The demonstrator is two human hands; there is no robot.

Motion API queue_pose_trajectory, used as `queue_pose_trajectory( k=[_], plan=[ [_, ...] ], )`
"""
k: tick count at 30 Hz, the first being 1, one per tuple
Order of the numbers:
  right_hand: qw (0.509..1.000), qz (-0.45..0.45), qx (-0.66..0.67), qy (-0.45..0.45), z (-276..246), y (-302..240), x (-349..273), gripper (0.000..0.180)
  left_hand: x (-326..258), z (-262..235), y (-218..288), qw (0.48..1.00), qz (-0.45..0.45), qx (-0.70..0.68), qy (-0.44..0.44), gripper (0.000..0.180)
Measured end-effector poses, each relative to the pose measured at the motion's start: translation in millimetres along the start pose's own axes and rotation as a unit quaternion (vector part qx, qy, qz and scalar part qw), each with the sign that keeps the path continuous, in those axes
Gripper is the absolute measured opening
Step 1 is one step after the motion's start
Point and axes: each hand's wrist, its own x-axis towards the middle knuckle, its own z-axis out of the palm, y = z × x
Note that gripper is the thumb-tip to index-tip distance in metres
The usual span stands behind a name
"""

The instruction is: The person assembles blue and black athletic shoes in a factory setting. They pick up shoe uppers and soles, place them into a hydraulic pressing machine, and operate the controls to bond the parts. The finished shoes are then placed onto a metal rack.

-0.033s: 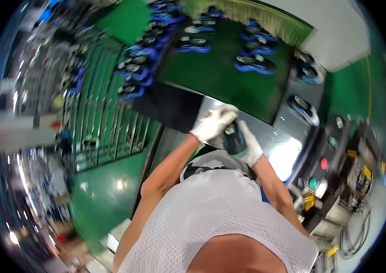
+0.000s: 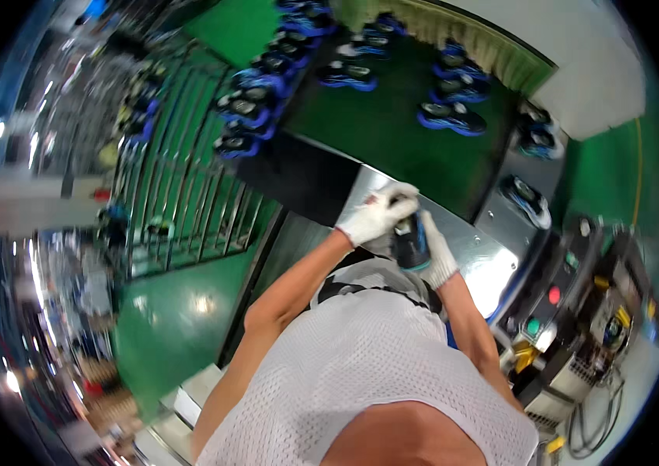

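A dark shoe (image 2: 409, 247) with a teal-blue edge is held close in front of my waist, over the near edge of the metal table. My left hand (image 2: 382, 213), in a white knit glove, curls its fingers at the far end of the shoe; a pinch hides what exactly they grip there. Along the shoe's right side lies my right hand (image 2: 440, 256), also gloved in white, its fingers wrapped against the shoe. The shoe's underside is out of sight.
Beyond the metal plate (image 2: 492, 252) runs a green conveyor belt (image 2: 391, 147) bearing several black-and-blue shoes (image 2: 452, 118). More shoes line its left side. A white-soled shoe (image 2: 526, 202) rests on the right ledge. A button panel (image 2: 553, 295) stands at right, a metal rack (image 2: 190, 163) at left.
The whole view has shifted slightly, so the belt and table sit a little lower and further right. Both hands still hold the shoe; their grip looks much the same.
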Motion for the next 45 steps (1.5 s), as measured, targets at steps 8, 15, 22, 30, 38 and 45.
queue_pose_trajectory(
  k=[8,15,22,30,38,45],
  plan=[
    [0.955,-0.095,-0.241,0.144,-19.6,-6.9,30.7,0.065,-34.9,1.5,-14.3,0.989,-0.094,-0.011,0.115,0.065],
    [0.779,-0.11,-0.603,0.135,20.5,2.5,49.0,0.072,-62.9,7.3,-46.9,0.945,-0.205,-0.011,0.253,0.087],
    [0.662,-0.152,-0.733,0.027,76.3,36.5,86.8,0.076,-99.8,-44.6,-48.6,0.892,-0.176,-0.077,0.409,0.07],
    [0.772,-0.086,-0.629,-0.022,104.3,89.9,143.5,0.068,-172.7,-156.4,-96.3,0.808,-0.035,-0.086,0.582,0.062],
    [0.795,-0.083,-0.593,0.101,77.1,75.0,139.8,0.066,-283.3,-434.4,-57.4,0.615,0.045,0.181,0.766,0.067],
    [0.766,-0.127,-0.582,0.242,-6.9,36.8,112.4,0.064,-299.8,-652.3,-36.3,0.592,-0.197,0.383,0.681,0.056]
  ],
)
